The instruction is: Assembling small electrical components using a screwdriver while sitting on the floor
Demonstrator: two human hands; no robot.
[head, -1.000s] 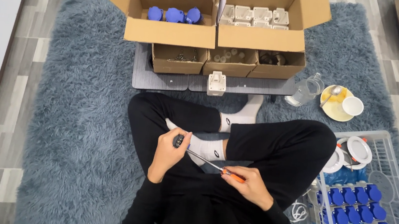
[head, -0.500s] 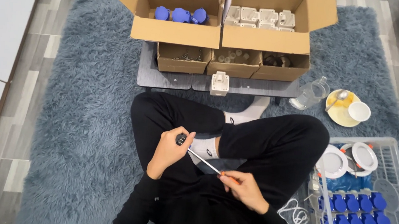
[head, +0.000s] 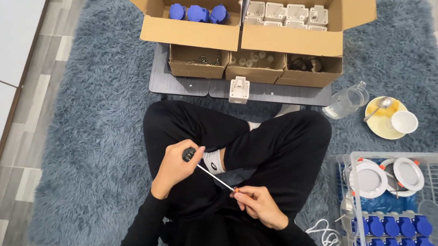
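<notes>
Since the earlier frame both hands sit a little lower on the lap, the pose unchanged. The left hand [head: 173, 167] is closed around a small dark part [head: 189, 154], and the right hand [head: 260, 204], at four o'clock from it, pinches the screwdriver [head: 218, 179]. For a good turn, it is better to keep the shaft straight into the part and hold the part firm.

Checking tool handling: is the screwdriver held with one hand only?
No, the left hand grips one end of the screwdriver and the right hand the other.

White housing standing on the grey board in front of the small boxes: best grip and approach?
Likely from above, pinching the two long side faces of the white housing. It stands alone on the grey board, sides free, though the small cardboard boxes crowd its far side.
</notes>
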